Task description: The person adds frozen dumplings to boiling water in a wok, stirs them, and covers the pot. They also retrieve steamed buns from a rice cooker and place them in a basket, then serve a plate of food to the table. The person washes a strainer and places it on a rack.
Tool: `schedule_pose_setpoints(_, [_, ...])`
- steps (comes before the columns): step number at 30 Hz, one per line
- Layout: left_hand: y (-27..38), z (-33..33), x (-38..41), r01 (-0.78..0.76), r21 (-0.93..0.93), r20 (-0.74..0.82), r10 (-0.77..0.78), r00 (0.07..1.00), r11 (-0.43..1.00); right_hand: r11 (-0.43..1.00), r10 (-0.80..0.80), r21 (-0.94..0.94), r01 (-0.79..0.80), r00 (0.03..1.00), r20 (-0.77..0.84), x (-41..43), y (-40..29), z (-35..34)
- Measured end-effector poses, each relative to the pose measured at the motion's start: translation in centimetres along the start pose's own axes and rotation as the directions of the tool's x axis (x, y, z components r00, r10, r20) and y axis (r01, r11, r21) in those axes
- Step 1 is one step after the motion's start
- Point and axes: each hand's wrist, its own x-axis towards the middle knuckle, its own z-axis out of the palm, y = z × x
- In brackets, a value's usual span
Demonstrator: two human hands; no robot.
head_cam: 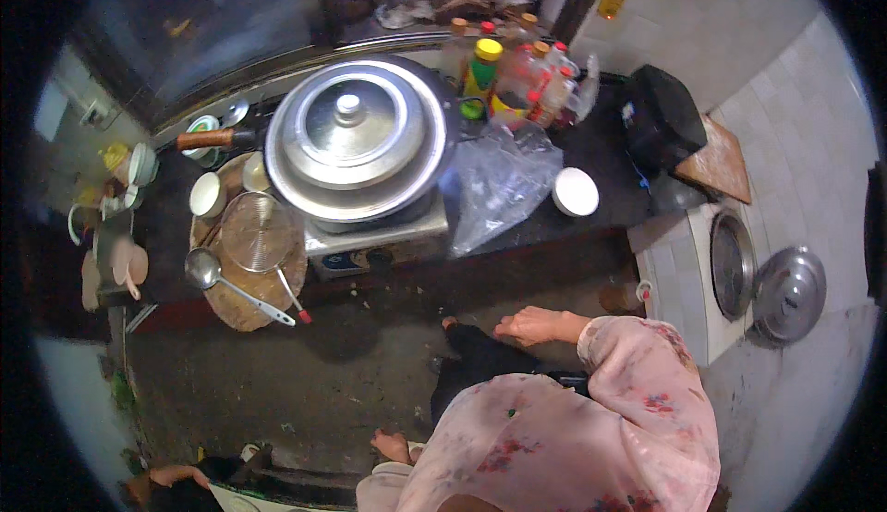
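Observation:
My right hand [535, 325] hangs in front of my body above the dark floor, its fingers curled and no object visible in it. Lower down, my left hand [392, 446] is partly covered by my sleeve; what its fingers do is unclear. Before me on the dark counter, a large metal pan with a domed metal lid [353, 141] rests over a steel gas stove [378, 238]. To its left, a round wooden chopping board [239, 311] carries a wire strainer [258, 233], a metal ladle [202, 267] and a white bowl [207, 195]. Neither hand touches these.
A crumpled clear plastic bag [502, 183] and a white bowl [576, 192] lie right of the stove. Several bottles [527, 82] stand behind them. A black appliance [662, 120] sits farther right, near a tiled block with a round metal vessel [732, 266]. Another person's arm [177, 474] shows at lower left.

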Motion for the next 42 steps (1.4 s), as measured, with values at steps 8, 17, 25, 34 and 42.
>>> schedule_pose_setpoints(8, [-0.2, -4.3, 1.7, -0.051, 0.095, -0.178, 0.068, 0.982, 0.994, 0.991, 0.13, 0.004, -0.13, 0.988, -0.089, -4.7, 1.5, 5.2])
schedule_pose_setpoints(17, [8.6, -1.8, -3.5, -0.091, -0.382, -0.107, 0.054, 0.993, 0.92, 0.827, 0.361, 0.56, -0.059, 0.819, -0.446, -3.2, 8.3, -0.9])
schedule_pose_setpoints(25, [12.3, 3.6, -8.8, 0.013, -0.621, 0.011, -0.008, 1.0, 0.783, -0.401, 0.718, 0.765, 0.504, 0.692, -0.08, 0.5, 17.3, -7.6])
schedule_pose_setpoints(34, [9.6, 6.7, -11.5, 0.147, -0.68, 0.044, -0.16, 0.986, 0.719, 0.054, 0.696, 0.794, 0.605, 0.548, -0.465, 0.1, 15.5, -9.9])
schedule_pose_setpoints(42, [5.7, 9.0, -13.4, 0.001, -0.39, -0.131, -0.057, 0.99, 0.921, -0.412, 0.787, 0.748, 0.521, 0.617, 0.004, 3.3, 17.6, -10.4])
